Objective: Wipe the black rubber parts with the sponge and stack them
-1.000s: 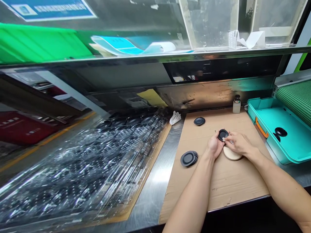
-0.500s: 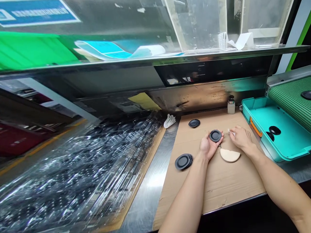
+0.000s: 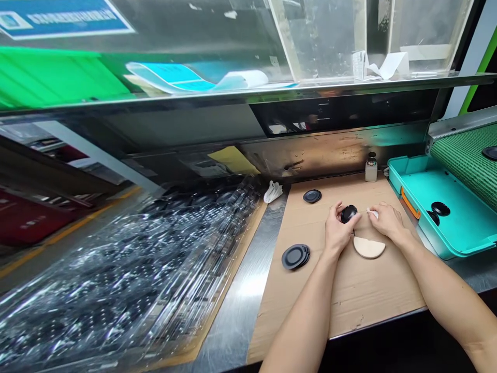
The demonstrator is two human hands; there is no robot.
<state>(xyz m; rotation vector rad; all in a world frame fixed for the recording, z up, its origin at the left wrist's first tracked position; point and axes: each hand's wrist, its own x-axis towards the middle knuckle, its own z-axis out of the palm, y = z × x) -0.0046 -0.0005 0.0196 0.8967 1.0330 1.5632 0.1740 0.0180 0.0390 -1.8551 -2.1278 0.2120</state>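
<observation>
I am seeing the left hand (image 3: 340, 228) pinching a shiny black disc (image 3: 349, 214) between its thumb and fingers, up over the cardboard (image 3: 373, 290). The right hand (image 3: 385, 219) is sitting just beside it, its fingertips closing on a small white bit (image 3: 373, 213). That bit is staying apart from the disc.

A pale, half-round pad (image 3: 368, 248) is lying on the cardboard, just below the two hands. One little pile (image 3: 312, 196) of dark discs is lying near the far edge of the cardboard, and a bigger pile (image 3: 295, 257) is lying near its left edge. A small bottle (image 3: 371, 168) with a dark top is standing at the far right corner.

On the right, a teal bin (image 3: 466, 228) is holding black round things (image 3: 440, 209), and a green belt (image 3: 466, 153) is running beside it with a dark round thing (image 3: 491, 152) on top. On the left, shiny clear plastic (image 3: 128, 269) is covering lots of dark things. A crumpled white cloth (image 3: 273, 192) is lying between the plastic and the cardboard.
</observation>
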